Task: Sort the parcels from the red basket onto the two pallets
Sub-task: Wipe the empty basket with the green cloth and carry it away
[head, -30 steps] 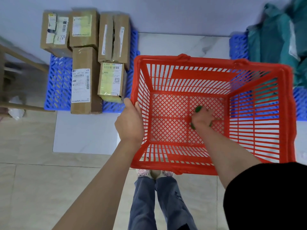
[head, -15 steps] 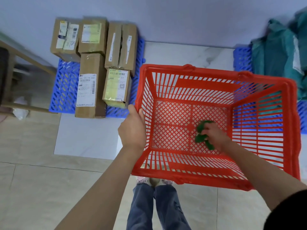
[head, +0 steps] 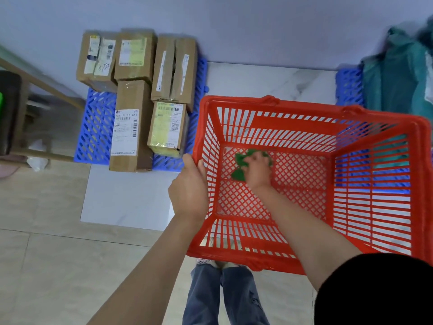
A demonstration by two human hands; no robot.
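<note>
I'm looking down at a beige tiled floor [head: 46,266] with a white marble-look slab [head: 131,195] against a pale wall [head: 234,24]. Far left, a wooden frame [head: 35,76] with something dark beside it; too blurred to name. Next, the left blue pallet [head: 96,127], carrying five cardboard boxes [head: 131,127] packed close together, labels up. The long one hangs over the pallet's near edge.

Moving right: my left hand [head: 189,191] clamps the left rim of the red basket [head: 304,109], thumb outside, fingers curled over the edge. The basket sits tilted between the pallets, over the slab. Below its near rim I see jeans [head: 222,299] and shoe tips.

Inside, my right hand [head: 256,171] is down on the mesh floor near the left wall, fingers closed around a small green parcel [head: 240,165], which bunches out on the far side of the knuckles. My forearm crosses the basket's near wall, black sleeve at lower right.

Far right, the right blue pallet [head: 349,87] holds teal bags [head: 398,85], partly screened by the basket's right wall.
</note>
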